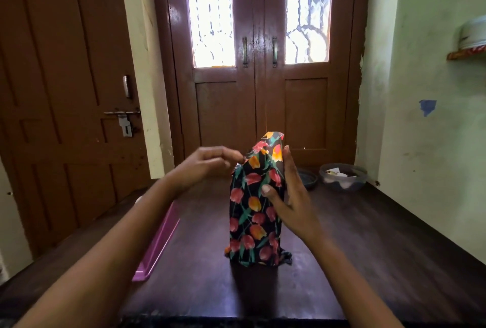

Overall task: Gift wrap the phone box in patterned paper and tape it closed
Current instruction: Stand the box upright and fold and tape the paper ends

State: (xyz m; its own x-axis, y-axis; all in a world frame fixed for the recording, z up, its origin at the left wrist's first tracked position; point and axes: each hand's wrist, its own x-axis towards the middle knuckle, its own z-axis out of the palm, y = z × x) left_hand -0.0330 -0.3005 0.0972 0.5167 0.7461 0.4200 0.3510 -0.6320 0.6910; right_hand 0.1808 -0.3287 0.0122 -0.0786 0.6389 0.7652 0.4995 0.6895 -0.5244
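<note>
The phone box stands on end in the middle of the dark wooden table (368,235), fully covered by black paper with red and orange tulips (249,217). My right hand (289,196) holds the wrapped box from its right side, thumb pressed on the front face and fingers straight up along the side. My left hand (210,163) hovers at the upper left corner with fingers curled, fingertips at the crumpled paper flap on top. Whether it pinches the paper is unclear. The box itself is hidden under the paper.
A pink plastic tray (160,238) lies on the table's left edge. At the back right sit a clear bowl with scraps (343,176) and a dark lid (306,177). Brown double doors (260,90) rise behind the table.
</note>
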